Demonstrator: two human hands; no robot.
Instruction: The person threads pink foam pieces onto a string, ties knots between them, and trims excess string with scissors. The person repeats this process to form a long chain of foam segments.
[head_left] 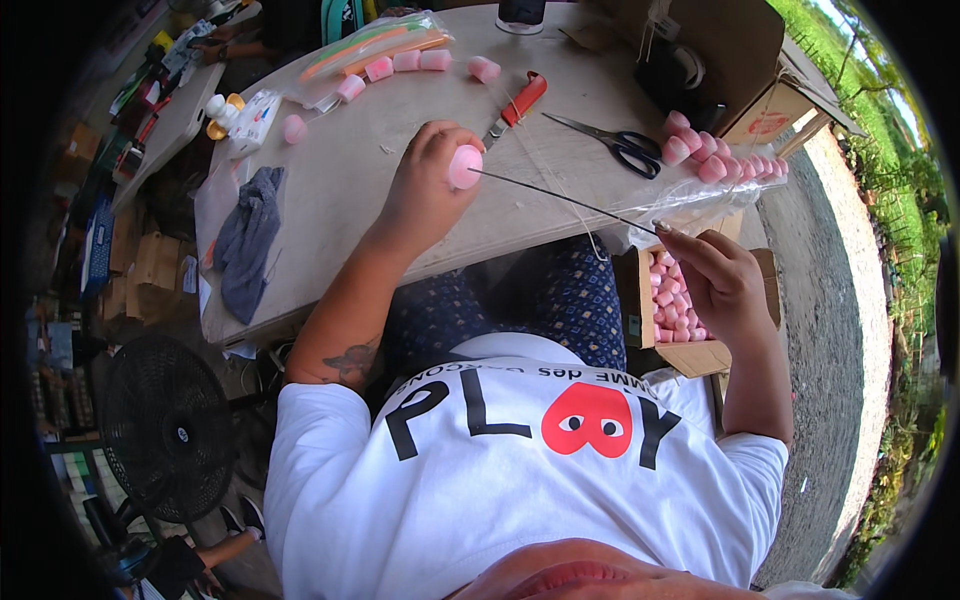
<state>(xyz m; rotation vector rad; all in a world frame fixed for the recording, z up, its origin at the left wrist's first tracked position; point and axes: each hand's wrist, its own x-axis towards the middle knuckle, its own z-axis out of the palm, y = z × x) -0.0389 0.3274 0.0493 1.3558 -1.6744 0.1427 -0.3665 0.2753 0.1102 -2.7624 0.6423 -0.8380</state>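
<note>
In my left hand, above the table's near edge, is a small pink rounded cylinder. The fingers are curled around it, and its pale round end faces right. My right hand pinches one end of a long thin dark rod. That rod slants up to the left, and its far tip meets the face of the pink cylinder; whether it has gone in I cannot tell. Just beyond my left hand lies a knife with a red handle, its blade partly behind the fingers. Scissors with dark handles rest farther right.
Several pink cylinders line the table's far side; more are grouped on clear plastic at the right. An open carton below holds many. A grey cloth hangs over the left edge. A black fan stands lower left.
</note>
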